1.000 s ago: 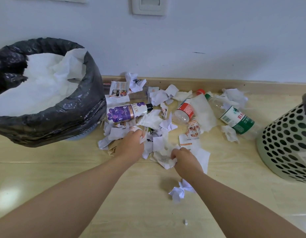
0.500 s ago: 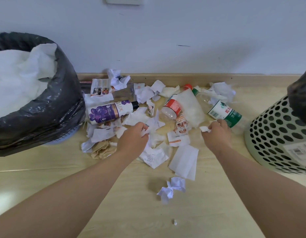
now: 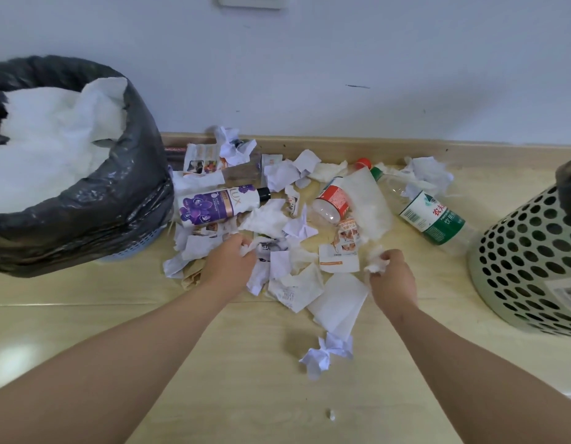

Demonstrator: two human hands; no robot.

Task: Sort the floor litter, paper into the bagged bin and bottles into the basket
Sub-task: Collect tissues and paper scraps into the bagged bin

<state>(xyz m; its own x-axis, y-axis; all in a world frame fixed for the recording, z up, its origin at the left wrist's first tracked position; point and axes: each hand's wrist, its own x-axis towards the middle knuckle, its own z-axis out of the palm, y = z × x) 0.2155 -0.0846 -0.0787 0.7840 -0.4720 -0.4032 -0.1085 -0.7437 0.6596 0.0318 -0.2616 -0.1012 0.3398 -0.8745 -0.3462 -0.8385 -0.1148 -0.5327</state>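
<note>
The left hand (image 3: 229,264) curls round a crumpled white paper scrap (image 3: 247,249) amid the litter on the pale wooden floor (image 3: 245,395); the right hand (image 3: 392,280) clutches a wad of white tissue (image 3: 375,257). The black-bagged bin (image 3: 95,203), heaped with white paper, stands at left; the pale green perforated plastic basket (image 3: 527,264) at right; a purple-labelled white bottle (image 3: 218,205) and a clear green-labelled bottle (image 3: 428,213) lie between them.

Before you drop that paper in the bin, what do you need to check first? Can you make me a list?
1. The right hand holds a tissue wad: ok.
2. The left hand pinches paper scraps in its fingers: ok.
3. No bottle in either hand; the purple bottle, red-label bottle and green-label bottle lie on the floor: ok.
4. The bagged bin has its mouth open: ok.
5. Room in the bin, heaped with white paper: cannot tell.
6. All paper gathered: not ok, loose sheets lie about.
</note>
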